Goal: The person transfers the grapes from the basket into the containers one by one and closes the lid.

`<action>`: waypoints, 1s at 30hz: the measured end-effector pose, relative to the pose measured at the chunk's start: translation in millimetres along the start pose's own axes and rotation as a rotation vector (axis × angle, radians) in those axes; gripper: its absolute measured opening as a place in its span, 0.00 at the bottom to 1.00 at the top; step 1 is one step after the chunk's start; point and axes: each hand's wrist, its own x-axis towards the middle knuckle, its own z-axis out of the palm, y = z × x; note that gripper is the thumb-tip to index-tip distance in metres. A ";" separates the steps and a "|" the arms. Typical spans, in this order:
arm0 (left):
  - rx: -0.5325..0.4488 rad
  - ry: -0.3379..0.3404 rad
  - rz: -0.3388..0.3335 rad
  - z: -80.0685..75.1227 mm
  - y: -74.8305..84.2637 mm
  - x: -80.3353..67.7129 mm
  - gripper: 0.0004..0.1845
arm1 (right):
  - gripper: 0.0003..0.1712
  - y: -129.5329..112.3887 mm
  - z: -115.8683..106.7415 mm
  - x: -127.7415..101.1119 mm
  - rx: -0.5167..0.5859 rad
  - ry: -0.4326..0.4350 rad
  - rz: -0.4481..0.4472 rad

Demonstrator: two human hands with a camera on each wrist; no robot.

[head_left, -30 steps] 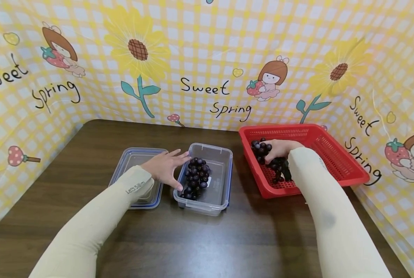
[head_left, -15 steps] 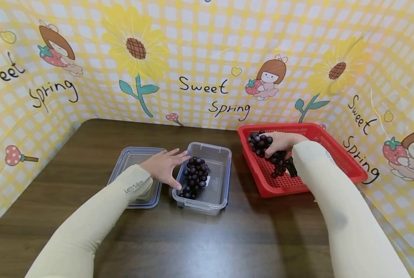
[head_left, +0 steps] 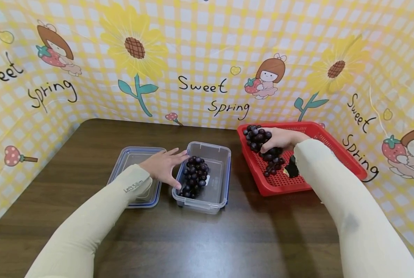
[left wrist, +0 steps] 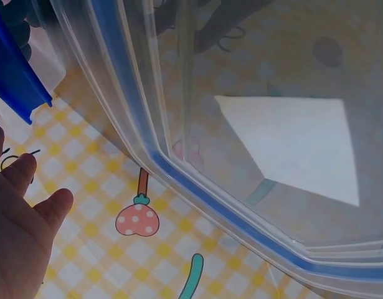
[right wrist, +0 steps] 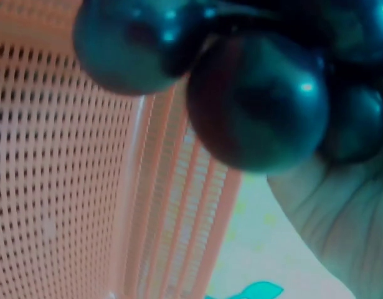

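Note:
My right hand (head_left: 282, 138) grips a bunch of dark purple grapes (head_left: 257, 136) over the left side of the red basket (head_left: 283, 189). Its lower grapes hang inside the basket; in the right wrist view, round grapes (right wrist: 256, 103) fill the top, close to the palm. My left hand (head_left: 161, 168) has its fingers spread along the left rim of a clear plastic container (head_left: 218, 193); firm contact is unclear. Inside that container, another grape bunch (head_left: 194, 173) lies along the left side. The left wrist view shows the left hand (left wrist: 20, 230) with straight fingers.
Left of the container lies a clear lid with a blue seal (head_left: 132, 156), partly under my left hand and sleeve. A black thing with a pale edge (head_left: 292, 169) sits in the basket. Behind the brown table (head_left: 151, 239) hangs a yellow checked cloth (head_left: 200, 46).
My right hand has lifted the grape bunch slightly up and to the left, uncovering more of the basket floor and the black thing. The left hand stays in place.

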 end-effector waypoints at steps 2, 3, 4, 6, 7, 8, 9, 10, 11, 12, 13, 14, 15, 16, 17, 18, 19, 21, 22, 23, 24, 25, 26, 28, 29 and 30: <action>-0.002 0.002 0.002 0.0 -0.1 0.2 0.57 | 0.50 -1.7 2.4 -0.6 0.029 0.012 0.009; -0.002 0.003 0.003 0.1 -0.2 0.2 0.57 | 0.49 -2.6 3.8 -1.2 0.050 0.015 0.008; -0.002 0.004 0.004 0.2 -0.4 0.4 0.57 | 0.49 -3.4 5.3 -1.4 0.067 0.015 0.002; 0.000 0.005 0.005 0.6 -0.7 0.7 0.57 | 0.49 -5.6 8.3 -1.8 0.093 0.019 -0.008; 0.001 0.006 0.005 0.8 -0.9 0.8 0.57 | 0.49 -7.1 9.9 -2.0 0.110 0.023 -0.010; 0.002 0.005 0.005 1.0 -1.1 0.9 0.57 | 0.49 -8.8 11.5 -2.0 0.126 0.025 -0.011; 0.002 0.004 0.005 1.2 -1.3 0.9 0.57 | 0.48 -10.8 13.1 -2.1 0.141 0.033 -0.002; 0.000 0.004 0.006 1.5 -1.4 0.9 0.57 | 0.48 -13.3 14.7 -2.2 0.154 0.042 0.013; -0.001 0.003 0.006 1.7 -1.6 0.9 0.57 | 0.48 -16.1 16.2 -2.4 0.166 0.056 0.030; -0.004 0.004 0.006 1.8 -1.8 0.7 0.57 | 0.48 -19.4 17.8 -2.6 0.178 0.073 0.049; -0.007 0.006 0.006 1.8 -2.0 0.5 0.56 | 0.49 -22.6 19.2 -2.8 0.194 0.092 0.071; -0.010 0.008 0.005 1.8 -2.3 0.3 0.56 | 0.49 -25.9 20.6 -2.7 0.207 0.109 0.087; -0.013 0.011 0.004 1.7 -2.5 0.1 0.56 | 0.49 -28.9 21.8 -2.5 0.218 0.129 0.102; -0.015 0.015 0.004 1.5 -2.6 0.0 0.56 | 0.48 -31.6 23.1 -2.4 0.226 0.144 0.109; -0.016 0.018 0.003 1.3 -2.6 -0.1 0.56 | 0.48 -34.3 24.7 -2.5 0.233 0.158 0.112; -0.019 0.019 0.003 0.9 -2.5 -0.1 0.56 | 0.48 -36.7 26.4 -2.5 0.236 0.172 0.114; -0.020 0.019 0.004 0.8 -2.4 -0.2 0.56 | 0.48 -38.6 28.1 -2.2 0.237 0.183 0.114; -0.022 0.015 0.005 0.4 -1.8 -0.3 0.56 | 0.47 -42.3 32.6 -1.1 0.237 0.201 0.104; -0.023 0.011 0.004 0.3 -1.4 -0.3 0.55 | 0.48 -44.2 35.5 -0.6 0.248 0.205 0.098; -0.024 0.007 0.004 0.2 -0.9 -0.4 0.55 | 0.47 -46.3 38.6 0.3 0.260 0.209 0.092; -0.025 0.005 0.004 0.2 -0.5 -0.5 0.55 | 0.46 -48.2 41.7 1.8 0.275 0.217 0.085; -0.025 0.005 0.004 0.3 -0.2 -0.6 0.55 | 0.46 -50.5 45.0 3.1 0.290 0.224 0.079; -0.024 0.006 0.004 0.4 -0.2 -0.5 0.55 | 0.45 -53.0 48.7 4.7 0.307 0.233 0.073; -0.024 0.009 0.004 0.9 -0.2 -0.3 0.55 | 0.45 -58.3 56.1 7.7 0.338 0.257 0.067; -0.024 0.012 0.005 1.0 -0.3 -0.1 0.55 | 0.44 -61.0 59.6 9.2 0.350 0.266 0.064; -0.022 0.014 0.006 1.1 -0.5 0.2 0.55 | 0.44 -63.8 63.4 10.6 0.368 0.276 0.062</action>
